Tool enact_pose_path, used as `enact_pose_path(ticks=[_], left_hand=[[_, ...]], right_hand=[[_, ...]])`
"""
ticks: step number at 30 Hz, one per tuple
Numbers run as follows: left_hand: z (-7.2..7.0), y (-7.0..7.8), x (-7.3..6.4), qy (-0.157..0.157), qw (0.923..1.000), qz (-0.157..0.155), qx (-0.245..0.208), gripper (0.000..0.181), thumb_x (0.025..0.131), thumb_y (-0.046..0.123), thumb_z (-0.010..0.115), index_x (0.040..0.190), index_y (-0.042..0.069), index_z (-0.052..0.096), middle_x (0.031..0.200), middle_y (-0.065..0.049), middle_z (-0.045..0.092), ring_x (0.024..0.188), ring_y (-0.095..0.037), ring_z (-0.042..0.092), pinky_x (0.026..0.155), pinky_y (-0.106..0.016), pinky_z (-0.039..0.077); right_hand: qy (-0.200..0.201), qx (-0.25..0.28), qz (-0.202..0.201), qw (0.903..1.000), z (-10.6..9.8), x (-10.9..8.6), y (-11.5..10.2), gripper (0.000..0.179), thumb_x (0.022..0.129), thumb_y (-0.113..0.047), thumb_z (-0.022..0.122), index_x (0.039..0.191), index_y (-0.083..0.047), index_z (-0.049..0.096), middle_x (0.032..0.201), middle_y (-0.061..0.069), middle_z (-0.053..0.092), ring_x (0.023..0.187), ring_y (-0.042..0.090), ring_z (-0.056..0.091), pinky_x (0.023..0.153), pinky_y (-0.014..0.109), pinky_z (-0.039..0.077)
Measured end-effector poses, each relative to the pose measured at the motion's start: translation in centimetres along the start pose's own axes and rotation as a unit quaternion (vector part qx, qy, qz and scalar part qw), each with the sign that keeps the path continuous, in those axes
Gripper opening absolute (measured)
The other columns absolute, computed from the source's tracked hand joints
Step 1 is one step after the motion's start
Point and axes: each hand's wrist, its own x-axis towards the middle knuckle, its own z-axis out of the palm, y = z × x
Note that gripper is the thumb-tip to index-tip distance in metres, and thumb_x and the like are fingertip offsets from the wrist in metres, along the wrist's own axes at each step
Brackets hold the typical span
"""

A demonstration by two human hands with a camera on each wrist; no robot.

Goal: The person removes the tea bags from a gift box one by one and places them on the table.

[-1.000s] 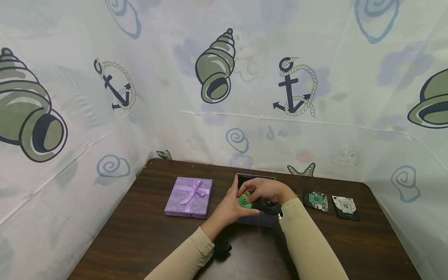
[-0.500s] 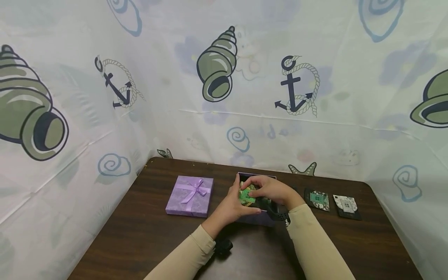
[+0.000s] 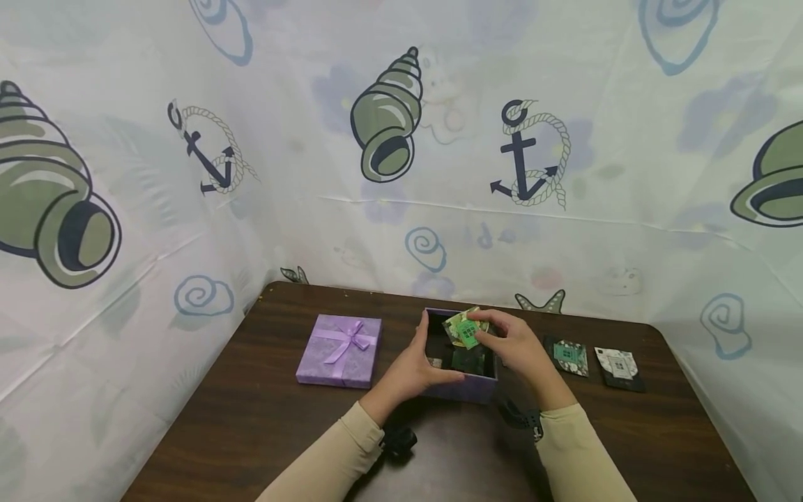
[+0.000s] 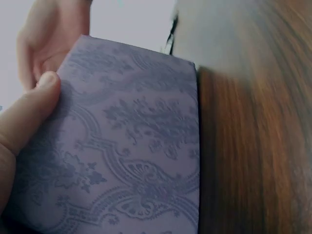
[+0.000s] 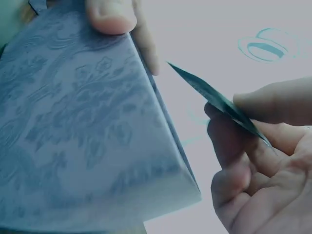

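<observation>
A person's right hand [image 3: 517, 348] pinches a flat green-and-yellow printed packet [image 3: 467, 330] above a lidless purple patterned cardboard box [image 3: 461, 390], its near-left corner gripped by the left hand [image 3: 410, 366]; seemingly mid-unpacking, which next calls for lifting clear, pinch firm.

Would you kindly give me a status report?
Left hand holding lidless purple patterned box. Right hand pinching flat green sachet above it. Nothing visible blocking the sachet.
</observation>
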Motion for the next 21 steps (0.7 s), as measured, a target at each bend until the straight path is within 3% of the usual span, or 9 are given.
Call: enact_pose_path(ticks=[3, 5, 7, 12, 17, 21], left_hand=[[0.0, 0.0, 0.0, -0.006, 0.9999, -0.002, -0.013, 0.146, 0.077, 0.061, 0.096, 0.174, 0.041, -0.012, 0.185, -0.012, 0.004, 0.161, -0.044, 0.037, 0.125, -0.065, 0.04], [0.0, 0.0, 0.0, -0.007, 0.9998, -0.003, -0.018, 0.147, 0.078, 0.059, 0.096, 0.174, 0.041, -0.013, 0.185, -0.012, 0.003, 0.163, -0.044, 0.033, 0.126, -0.065, 0.038], [0.1, 0.0, 0.1, -0.006, 0.9998, -0.001, -0.02, 0.147, 0.078, 0.058, 0.096, 0.175, 0.039, -0.013, 0.185, -0.013, 0.002, 0.164, -0.045, 0.03, 0.126, -0.066, 0.037], [0.1, 0.1, 0.1, -0.006, 0.9998, 0.004, -0.02, 0.148, 0.078, 0.056, 0.097, 0.174, 0.04, -0.014, 0.185, -0.012, 0.001, 0.165, -0.045, 0.028, 0.127, -0.065, 0.036], [0.1, 0.1, 0.1, -0.003, 0.9997, 0.012, -0.019, 0.148, 0.078, 0.055, 0.098, 0.174, 0.041, -0.014, 0.185, -0.01, 0.006, 0.154, -0.045, 0.048, 0.124, -0.063, 0.041], [0.1, 0.1, 0.1, 0.003, 0.9998, 0.014, -0.014, 0.148, 0.077, 0.055, 0.098, 0.172, 0.044, -0.015, 0.184, -0.013, 0.013, 0.14, -0.042, 0.062, 0.12, -0.061, 0.047]], right_hand=[[0.018, 0.018, 0.011, 0.9996, -0.5, -1.4, 0.2, 0.043, 0.11, -0.018, 0.067, 0.153, -0.018, 0.063, 0.129, 0.013, 0.066, 0.098, 0.027, 0.06, 0.076, 0.039, 0.058], [0.034, 0.027, 0.013, 0.999, -0.8, -2.1, 0.3, 0.044, 0.11, -0.019, 0.068, 0.153, -0.019, 0.063, 0.111, 0.011, 0.062, 0.086, 0.023, 0.055, 0.071, 0.034, 0.057], [0.054, 0.033, 0.012, 0.9979, -1.1, -2.8, 0.4, 0.044, 0.109, -0.02, 0.07, 0.152, -0.018, 0.063, 0.104, 0.01, 0.058, 0.086, 0.019, 0.053, 0.073, 0.03, 0.058], [0.12, 0.044, 0.011, 0.9917, -1.7, -4.4, 0.8, 0.042, 0.107, -0.02, 0.074, 0.148, -0.014, 0.065, 0.106, 0.007, 0.057, 0.088, 0.018, 0.05, 0.071, 0.028, 0.048], [0.166, 0.048, -0.023, 0.9846, -2.4, -5.8, 1.9, 0.041, 0.107, -0.019, 0.072, 0.147, -0.011, 0.065, 0.101, 0.004, 0.054, 0.084, 0.018, 0.048, 0.069, 0.03, 0.043], [0.193, 0.117, -0.033, 0.9736, -2.9, -6.7, 4.0, 0.042, 0.108, -0.014, 0.07, 0.148, -0.003, 0.062, 0.106, 0.0, 0.053, 0.088, 0.015, 0.047, 0.073, 0.027, 0.044]])
